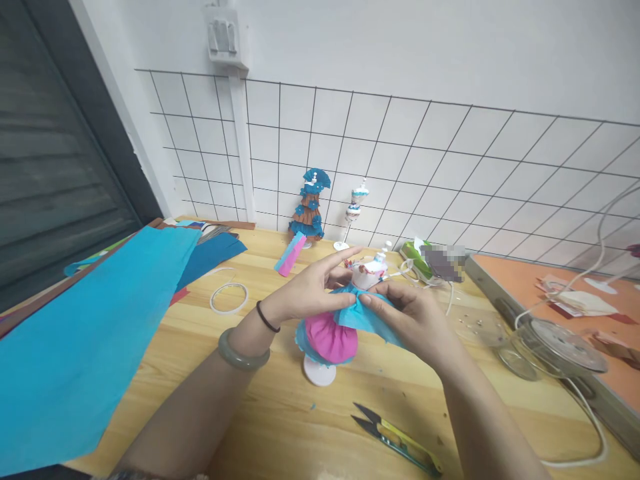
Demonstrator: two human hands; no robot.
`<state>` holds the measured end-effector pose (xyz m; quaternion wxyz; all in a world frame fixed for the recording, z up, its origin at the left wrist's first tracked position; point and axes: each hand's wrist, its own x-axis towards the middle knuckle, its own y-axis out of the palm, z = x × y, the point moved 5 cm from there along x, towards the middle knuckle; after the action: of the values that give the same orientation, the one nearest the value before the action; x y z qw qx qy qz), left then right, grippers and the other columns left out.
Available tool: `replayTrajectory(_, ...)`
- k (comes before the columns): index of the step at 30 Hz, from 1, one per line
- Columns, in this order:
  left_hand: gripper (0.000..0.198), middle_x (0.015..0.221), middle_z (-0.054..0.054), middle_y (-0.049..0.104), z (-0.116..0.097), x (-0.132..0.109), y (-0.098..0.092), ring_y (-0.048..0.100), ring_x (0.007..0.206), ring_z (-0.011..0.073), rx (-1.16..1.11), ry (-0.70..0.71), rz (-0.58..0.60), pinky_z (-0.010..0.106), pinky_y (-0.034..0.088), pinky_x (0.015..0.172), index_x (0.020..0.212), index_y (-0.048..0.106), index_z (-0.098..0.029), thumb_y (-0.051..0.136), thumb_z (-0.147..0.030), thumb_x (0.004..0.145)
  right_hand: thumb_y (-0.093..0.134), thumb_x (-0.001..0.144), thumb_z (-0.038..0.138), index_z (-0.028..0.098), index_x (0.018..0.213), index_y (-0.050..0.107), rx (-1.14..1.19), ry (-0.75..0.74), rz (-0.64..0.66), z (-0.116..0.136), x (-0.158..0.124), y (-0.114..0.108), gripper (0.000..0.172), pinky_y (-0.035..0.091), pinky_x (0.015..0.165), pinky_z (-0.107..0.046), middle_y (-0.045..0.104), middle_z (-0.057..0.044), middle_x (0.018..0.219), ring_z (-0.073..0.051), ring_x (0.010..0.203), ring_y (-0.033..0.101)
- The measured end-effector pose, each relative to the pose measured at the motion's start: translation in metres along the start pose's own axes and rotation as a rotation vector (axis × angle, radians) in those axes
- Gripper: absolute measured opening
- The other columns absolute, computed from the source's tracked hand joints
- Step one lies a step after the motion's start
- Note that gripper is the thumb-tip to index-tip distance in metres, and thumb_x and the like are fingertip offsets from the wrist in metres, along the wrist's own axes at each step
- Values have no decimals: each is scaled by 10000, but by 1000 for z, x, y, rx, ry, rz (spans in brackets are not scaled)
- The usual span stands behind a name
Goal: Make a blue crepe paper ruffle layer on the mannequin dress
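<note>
A small white dress form (371, 270) with a pink and blue ruffled paper skirt (333, 339) leans to the right on its round white base (320, 373). Around its waist lies a strip of light blue crepe paper (367, 317), gathered in folds. My left hand (320, 283) presses the strip at the waist with its thumb, while its fingers reach behind the form. From the right, my right hand (410, 310) pinches the same strip between thumb and fingers, close to the left thumb. The strip's loose end hangs below the right hand. Parts of the form's far side are hidden.
Yellow thread snips (397, 440) lie in front at the right. A tape roll (229, 298) and large blue crepe sheets (95, 333) are at left. Behind stand a blue-brown dressed form (307, 210) and a slim white form (354, 210). A clear round container (565, 343) sits right.
</note>
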<state>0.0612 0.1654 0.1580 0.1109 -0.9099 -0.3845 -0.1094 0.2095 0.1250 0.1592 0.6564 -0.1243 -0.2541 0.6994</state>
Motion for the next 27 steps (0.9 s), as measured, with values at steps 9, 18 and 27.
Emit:
replayTrajectory(9,816,1121,91,661,-2,1,3,581,1112,192,-16,6,-8,344,459,937,1475,241,-214,623,-131,759,633,767,530,174,711,638,53,39,-35,-7,1,1,360,345,420,-206,498,13,598,-95,515,414)
replayTrajectory(18,821,861,15,659,-3,0,3,613,880,149,-39,-23,-58,304,488,807,1466,271,-213,683,-220,756,643,763,493,167,708,656,-9,-2,-100,-3,2,-1,331,338,452,-218,548,3,612,-104,537,444)
replayTrajectory(27,800,959,47,717,7,2,-3,650,889,160,-155,-26,-185,299,509,799,1456,291,-240,700,-253,769,612,835,403,201,871,624,-256,-312,-287,6,1,-9,206,483,718,-349,659,-61,882,-207,820,603)
